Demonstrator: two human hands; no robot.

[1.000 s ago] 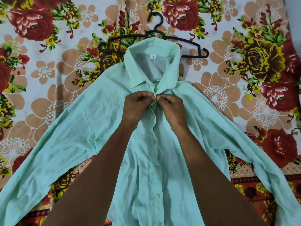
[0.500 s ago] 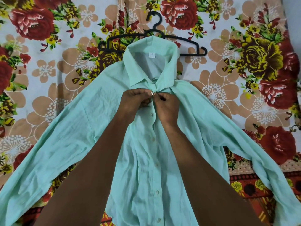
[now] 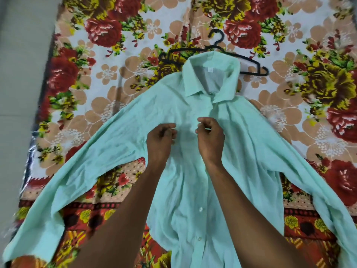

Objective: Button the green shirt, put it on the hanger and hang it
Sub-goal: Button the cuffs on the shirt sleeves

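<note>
Partly, shirt (image 3: pixel 222 151) covers black hanger (image 3: pixel 251 68).

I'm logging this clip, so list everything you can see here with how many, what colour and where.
shirt: one, mint green, spread flat face up, sleeves out to both sides
hanger: one, black, beyond the collar, partly under it
bedsheet: one, floral in red, tan and white, under the shirt
floor: grey strip along the left edge
buttons: two clearly visible, white, on the lower placket
left hand: fingers curled, over the chest of the shirt
right hand: fingers curled, beside the left, a gap between them
</note>
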